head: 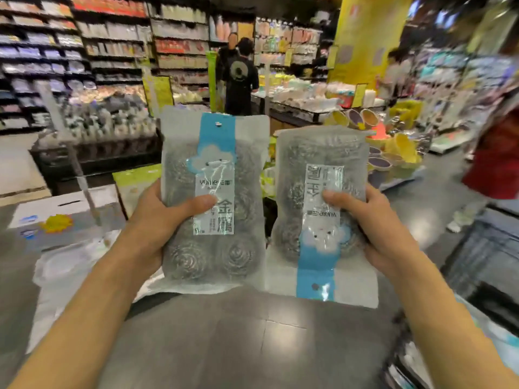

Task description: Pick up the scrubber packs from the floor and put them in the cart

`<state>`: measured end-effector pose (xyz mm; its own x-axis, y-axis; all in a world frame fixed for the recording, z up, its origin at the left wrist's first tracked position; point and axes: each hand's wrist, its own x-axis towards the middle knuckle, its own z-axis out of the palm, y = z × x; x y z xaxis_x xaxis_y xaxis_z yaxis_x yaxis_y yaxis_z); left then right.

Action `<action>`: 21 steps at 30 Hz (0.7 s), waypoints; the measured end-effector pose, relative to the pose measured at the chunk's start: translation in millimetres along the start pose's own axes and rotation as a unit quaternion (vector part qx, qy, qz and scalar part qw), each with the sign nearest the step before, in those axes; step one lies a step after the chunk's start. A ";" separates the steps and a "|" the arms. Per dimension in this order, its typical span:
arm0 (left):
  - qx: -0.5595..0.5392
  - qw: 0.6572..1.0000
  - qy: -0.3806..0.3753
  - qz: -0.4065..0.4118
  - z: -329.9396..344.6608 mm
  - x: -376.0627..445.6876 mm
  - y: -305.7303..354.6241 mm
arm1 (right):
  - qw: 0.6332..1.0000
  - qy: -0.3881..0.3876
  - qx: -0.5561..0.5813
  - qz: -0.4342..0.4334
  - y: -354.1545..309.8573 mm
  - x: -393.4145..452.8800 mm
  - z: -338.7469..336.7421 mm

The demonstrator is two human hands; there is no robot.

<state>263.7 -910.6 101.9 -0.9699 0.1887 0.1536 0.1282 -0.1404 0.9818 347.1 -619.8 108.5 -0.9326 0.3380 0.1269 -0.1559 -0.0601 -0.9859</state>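
Two scrubber packs are held up in the air, side by side, over the grey tiled floor (252, 332). Left scrubber pack (214, 197): clear bag of steel-wool balls, blue stripe and hang hole at top, label upright. Right scrubber pack (323, 214): same kind, turned upside down, blue stripe and hole at bottom. Their inner edges are just beside each other; contact cannot be told.

Left hand (160, 220) grips the left pack at its left edge, thumb across the front label, fingers hidden behind. Right hand (384, 223) grips the right pack at its right edge, thumb on the front label. Hands are apart, one pack each.

A white carton (67, 211) lies lower left. A cart cannot be made out with certainty; the dark frame at the right edge is blurred. Beyond are store shelves (56, 66), a yellow pillar (365, 37) and a person in black (241, 77).
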 end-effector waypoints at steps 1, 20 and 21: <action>-0.003 1.000 -0.016 -0.001 25.5 10.2 -7.0 | 1.000 0.028 -0.003 0.002 -2.2 -3.2 -26.4; -0.058 0.902 -0.407 -0.134 397.4 110.8 -118.8 | 0.912 0.403 -0.071 0.035 5.6 -57.3 -306.1; -0.062 0.895 -0.417 -0.145 413.4 115.2 -123.7 | 0.904 0.419 -0.077 0.042 5.6 -57.3 -316.9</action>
<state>221.6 -469.7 44.4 -0.4595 0.8878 -0.0254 -0.1784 -0.0643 0.9819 502.9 -341.8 61.3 -0.3553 0.9347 -0.0127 0.0120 -0.0091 -0.9999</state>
